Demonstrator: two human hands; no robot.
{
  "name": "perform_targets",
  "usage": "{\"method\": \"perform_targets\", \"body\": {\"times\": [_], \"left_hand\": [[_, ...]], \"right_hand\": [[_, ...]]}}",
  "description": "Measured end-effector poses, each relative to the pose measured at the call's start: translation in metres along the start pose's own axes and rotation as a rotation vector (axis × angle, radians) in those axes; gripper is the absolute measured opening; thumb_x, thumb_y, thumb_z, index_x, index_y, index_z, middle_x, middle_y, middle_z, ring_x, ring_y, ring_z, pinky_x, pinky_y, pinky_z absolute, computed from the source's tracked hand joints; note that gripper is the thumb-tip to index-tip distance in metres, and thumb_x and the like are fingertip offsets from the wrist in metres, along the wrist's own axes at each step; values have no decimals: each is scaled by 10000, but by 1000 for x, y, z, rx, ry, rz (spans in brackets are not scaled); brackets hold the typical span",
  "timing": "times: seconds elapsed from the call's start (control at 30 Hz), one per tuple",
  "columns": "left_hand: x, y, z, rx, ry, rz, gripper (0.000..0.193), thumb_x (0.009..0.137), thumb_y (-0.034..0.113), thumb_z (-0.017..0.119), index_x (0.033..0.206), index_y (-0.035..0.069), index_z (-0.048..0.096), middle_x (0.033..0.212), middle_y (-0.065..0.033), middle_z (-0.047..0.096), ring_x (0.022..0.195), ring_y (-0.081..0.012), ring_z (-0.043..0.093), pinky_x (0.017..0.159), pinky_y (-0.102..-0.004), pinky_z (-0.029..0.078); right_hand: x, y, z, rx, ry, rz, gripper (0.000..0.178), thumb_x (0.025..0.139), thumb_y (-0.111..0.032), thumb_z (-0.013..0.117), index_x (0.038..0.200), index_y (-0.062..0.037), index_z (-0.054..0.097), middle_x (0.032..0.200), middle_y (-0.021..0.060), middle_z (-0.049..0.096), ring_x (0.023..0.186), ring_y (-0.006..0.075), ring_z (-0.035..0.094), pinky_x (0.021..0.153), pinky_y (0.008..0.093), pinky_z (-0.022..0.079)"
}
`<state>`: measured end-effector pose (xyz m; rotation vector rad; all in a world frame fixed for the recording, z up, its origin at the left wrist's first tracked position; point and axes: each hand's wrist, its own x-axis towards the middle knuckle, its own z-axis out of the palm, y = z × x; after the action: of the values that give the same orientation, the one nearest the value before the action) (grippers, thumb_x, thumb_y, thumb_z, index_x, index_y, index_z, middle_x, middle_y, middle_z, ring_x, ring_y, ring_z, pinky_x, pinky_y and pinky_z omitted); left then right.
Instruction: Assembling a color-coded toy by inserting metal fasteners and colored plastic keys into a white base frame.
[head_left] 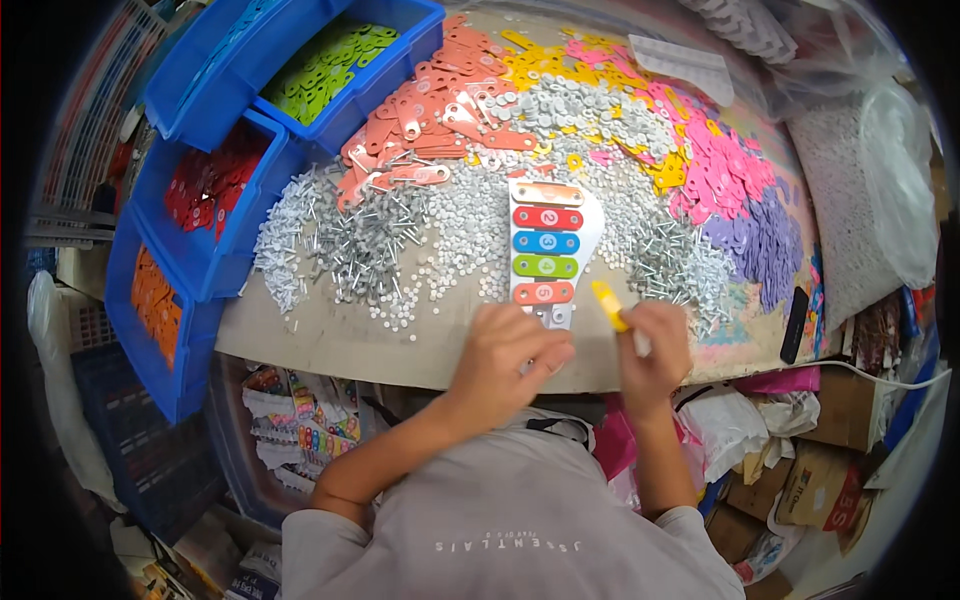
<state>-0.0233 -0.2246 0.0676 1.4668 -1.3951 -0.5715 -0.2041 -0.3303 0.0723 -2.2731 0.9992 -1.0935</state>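
A toy xylophone [546,267] with a white base lies on the table before me. Across it run orange, red, blue, green and coral bars, each with a round fastener at both ends. At its near end, where bare post holes show, my left hand [508,358] is curled with thumb and fingers close together. What those fingers hold, if anything, is hidden. To the right of the base, my right hand [655,345] pinches a yellow bar [608,305] between thumb and fingers, tilted and apart from the xylophone. A small whitish thing shows by the right palm, too blurred to name.
Loose screws [365,235] and small white washers [465,215] are heaped around the xylophone. Beyond lie piles of coral bars [440,90], pink bars [715,160] and purple bars [760,235]. Blue bins [290,150] stand at the left, a black strip [795,325] at the right edge.
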Motion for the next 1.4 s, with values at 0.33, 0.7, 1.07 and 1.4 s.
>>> {"method": "perform_targets", "body": {"times": [0.33,0.7,1.07,1.4], "left_hand": [[-10,7,-6,-394,-94,-386,236,1001,191,600,856,7,627,766,-118,577,741,-325,549,650,-408,432],[0,-2,-16,234,-19,46,263,927,278,675,1090,74,709,1070,-57,668,1058,-257,567,932,-412,371],[-12,-45,-18,559,-93,197,453,892,371,691,1291,157,698,1422,40,615,1267,-204,523,1013,-387,306],[1,-52,-39,532,-183,290,462,882,319,724,1327,202,679,1419,57,617,1339,-205,501,1037,-412,332]], "right_hand": [[-17,-27,5,34,-209,-377,347,697,32,722,1043,-3,716,997,100,651,876,276,631,747,372,520],[-6,-24,-10,628,-513,651,111,979,-88,607,957,19,630,805,29,635,717,73,564,669,231,446],[-3,-17,10,716,-329,786,169,1027,-125,588,1001,29,655,858,82,724,738,82,663,670,217,518],[-6,-22,17,763,-302,774,241,1043,-173,561,975,36,659,855,127,739,710,118,672,667,252,538]]}}
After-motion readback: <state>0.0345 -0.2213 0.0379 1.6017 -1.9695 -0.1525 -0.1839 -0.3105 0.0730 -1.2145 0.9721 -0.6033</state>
